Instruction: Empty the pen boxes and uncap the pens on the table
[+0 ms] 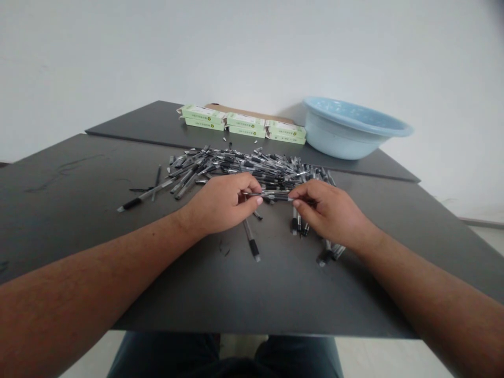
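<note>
1. Dead centre of the frame, here's the action: a slim ballpoint pen [275, 197] lies nearly level between two bare hands.
2. The left hand [228, 203] has its grip drawn narrow, thumb and forefinger closed on the pen's thin end.
3. Over to the right hand [328, 210], also pinched tight, fingertips on the pen's other end.
4. Right behind them, across the middle, a jumbled heap of pens [236, 162], clear barrels and black sleeves everywhere!
5. One loose pen [252, 245] lies below centre on the dark grey table [177, 294]; another pen [132, 204] points out to the left.
6. Up at upper centre, pale green cartons [246, 125] in three stacks of two, dark characters and a yellow emblem on their sides, the lettering too small to read.
7. And upper right, a light blue plastic basin [346, 137], just beside the cartons.
</note>
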A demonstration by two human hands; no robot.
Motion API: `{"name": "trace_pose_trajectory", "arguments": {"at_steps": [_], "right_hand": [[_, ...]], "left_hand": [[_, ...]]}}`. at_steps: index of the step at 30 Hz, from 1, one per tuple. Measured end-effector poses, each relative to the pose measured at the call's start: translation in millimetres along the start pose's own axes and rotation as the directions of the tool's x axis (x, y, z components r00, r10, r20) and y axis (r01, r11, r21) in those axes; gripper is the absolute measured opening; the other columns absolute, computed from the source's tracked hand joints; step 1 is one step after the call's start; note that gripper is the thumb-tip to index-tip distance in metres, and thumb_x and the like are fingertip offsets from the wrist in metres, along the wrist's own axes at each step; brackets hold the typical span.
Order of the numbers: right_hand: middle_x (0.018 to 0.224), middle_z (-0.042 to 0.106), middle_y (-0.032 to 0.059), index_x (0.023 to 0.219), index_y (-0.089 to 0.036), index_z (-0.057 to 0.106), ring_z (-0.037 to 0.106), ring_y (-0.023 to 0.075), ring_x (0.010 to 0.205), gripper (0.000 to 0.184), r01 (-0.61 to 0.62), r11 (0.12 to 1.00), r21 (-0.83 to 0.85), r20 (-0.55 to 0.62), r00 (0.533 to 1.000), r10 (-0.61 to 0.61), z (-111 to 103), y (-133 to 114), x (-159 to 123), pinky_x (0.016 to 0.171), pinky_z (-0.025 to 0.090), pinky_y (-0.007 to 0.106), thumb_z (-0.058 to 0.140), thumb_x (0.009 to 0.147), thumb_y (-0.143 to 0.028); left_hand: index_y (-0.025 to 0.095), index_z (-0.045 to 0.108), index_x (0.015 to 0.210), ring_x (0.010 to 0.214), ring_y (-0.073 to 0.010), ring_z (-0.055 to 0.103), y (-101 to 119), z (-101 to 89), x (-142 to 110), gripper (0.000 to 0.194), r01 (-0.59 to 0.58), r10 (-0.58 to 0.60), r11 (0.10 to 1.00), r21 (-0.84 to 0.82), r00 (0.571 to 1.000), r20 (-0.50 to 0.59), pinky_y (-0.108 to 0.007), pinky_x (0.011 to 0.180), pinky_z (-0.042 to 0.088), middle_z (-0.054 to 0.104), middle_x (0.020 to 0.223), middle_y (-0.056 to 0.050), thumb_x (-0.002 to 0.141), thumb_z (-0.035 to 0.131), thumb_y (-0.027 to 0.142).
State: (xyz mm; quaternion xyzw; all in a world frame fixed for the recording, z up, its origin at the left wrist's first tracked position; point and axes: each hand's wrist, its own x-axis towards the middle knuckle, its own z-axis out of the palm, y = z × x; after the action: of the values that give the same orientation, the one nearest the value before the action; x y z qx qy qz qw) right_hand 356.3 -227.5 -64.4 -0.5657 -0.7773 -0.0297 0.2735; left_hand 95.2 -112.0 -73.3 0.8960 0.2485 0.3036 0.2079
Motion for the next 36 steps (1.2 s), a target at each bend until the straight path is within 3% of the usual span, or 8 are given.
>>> {"name": "trace_pose_trajectory", "arguments": {"at_steps": [8,19,30,36], "right_hand": [[0.094,0.076,0.0050,0.105,-0.021,0.074,0.071,0.0219,0.085,0.013,-0.025,1.000,-0.007,-0.014,1.000,0.025,-2,1,1,0.078,0.052,0.034,0.063,0.098,-0.021],[0.101,0.076,0.0053,0.108,-0.023,0.071,0.072,0.0214,0.092,0.013,0.054,0.998,0.043,0.045,0.997,-0.056,4,-3,-3,0.084,0.055,0.034,0.060,0.102,-0.020],[0.101,0.078,0.0054,0.107,-0.024,0.073,0.073,0.0228,0.094,0.014,-0.008,0.999,0.038,0.047,0.999,0.007,3,-2,-4,0.087,0.058,0.037,0.060,0.101,-0.023],[0.103,0.079,0.0063,0.107,-0.024,0.074,0.075,0.0239,0.093,0.014,-0.020,0.997,0.068,0.049,0.999,0.017,4,-7,-4,0.087,0.059,0.039,0.063,0.098,-0.023]], "left_hand": [[0.019,0.073,0.089,0.069,-0.0146,0.068,5,-4.0,0,0.014,-0.061,0.061,0.998,0.001,0.995,-0.077,-0.028,0.067,0.046,0.075,0.078,0.001,0.094,0.063,0.028],[0.019,0.076,0.098,0.080,-0.0166,0.072,2,5.9,-3,0.013,-0.135,0.137,0.990,-0.050,0.989,0.050,-0.029,0.072,0.048,0.079,0.088,-0.002,0.100,0.066,0.028],[0.019,0.069,0.092,0.074,-0.0139,0.067,4,6.3,-5,0.004,-0.111,0.109,0.991,-0.078,0.994,-0.025,-0.027,0.070,0.047,0.073,0.080,0.001,0.094,0.065,0.018],[0.020,0.069,0.092,0.074,-0.0153,0.066,5,5.0,-4,0.009,-0.129,0.130,0.991,-0.044,0.991,0.027,-0.029,0.070,0.047,0.073,0.082,0.000,0.097,0.063,0.022]]}}
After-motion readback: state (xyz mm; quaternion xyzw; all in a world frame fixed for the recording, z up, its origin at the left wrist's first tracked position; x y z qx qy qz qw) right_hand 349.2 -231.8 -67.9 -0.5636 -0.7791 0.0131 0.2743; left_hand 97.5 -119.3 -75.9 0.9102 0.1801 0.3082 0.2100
